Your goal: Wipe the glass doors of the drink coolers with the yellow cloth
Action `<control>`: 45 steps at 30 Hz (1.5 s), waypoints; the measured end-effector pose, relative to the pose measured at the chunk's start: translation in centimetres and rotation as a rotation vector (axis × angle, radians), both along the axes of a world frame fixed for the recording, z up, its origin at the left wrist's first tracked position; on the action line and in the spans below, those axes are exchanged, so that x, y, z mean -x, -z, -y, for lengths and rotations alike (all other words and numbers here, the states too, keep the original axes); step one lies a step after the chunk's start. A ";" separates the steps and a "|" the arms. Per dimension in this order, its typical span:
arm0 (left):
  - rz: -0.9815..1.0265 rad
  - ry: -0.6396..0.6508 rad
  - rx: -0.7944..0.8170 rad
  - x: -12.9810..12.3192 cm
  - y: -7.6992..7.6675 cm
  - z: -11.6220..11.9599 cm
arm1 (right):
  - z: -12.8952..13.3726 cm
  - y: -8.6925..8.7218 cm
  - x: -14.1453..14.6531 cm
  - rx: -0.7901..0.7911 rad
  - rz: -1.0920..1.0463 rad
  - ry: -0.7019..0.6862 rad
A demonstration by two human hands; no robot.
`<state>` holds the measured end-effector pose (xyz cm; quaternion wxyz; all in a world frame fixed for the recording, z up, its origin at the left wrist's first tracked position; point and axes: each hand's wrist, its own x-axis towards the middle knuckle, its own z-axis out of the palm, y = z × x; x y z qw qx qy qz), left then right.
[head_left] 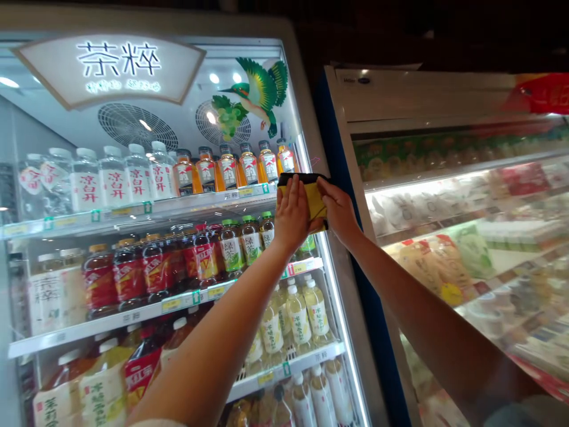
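A yellow cloth (315, 200) with a black edge lies against the glass door of a lit drinks fridge, near the door's right frame. My left hand (292, 212) is laid on the left part of the cloth, its fingers stretched upward and held close together. At the cloth's right side my right hand (338, 212) grips the edge, thumb and fingers bent around it. Behind the glass, amber bottles (227, 169) stand just left of the hands, and green-capped bottles (232, 248) are on the shelf below.
White-capped water bottles (113, 178) and red-labelled bottles (128, 273) fill shelves further left. A lit sign (120, 68) and a bird sticker (255, 95) are at the top. A second fridge (391, 98) with packaged goods stands right, past a dark blue side panel (340, 160).
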<state>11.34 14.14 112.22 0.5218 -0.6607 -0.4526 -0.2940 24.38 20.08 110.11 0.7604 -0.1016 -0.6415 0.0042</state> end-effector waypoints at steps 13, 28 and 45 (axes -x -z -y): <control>-0.038 -0.141 -0.029 10.2 3.6 6.2 | 0.8 0.0 2.9 0.122 0.292 0.617; -0.021 -0.151 -0.059 12.6 1.1 6.2 | 1.1 -2.1 3.7 -0.036 0.258 0.765; -0.024 -0.158 -0.102 12.5 1.6 5.9 | -1.3 -6.4 2.7 -0.171 0.303 0.670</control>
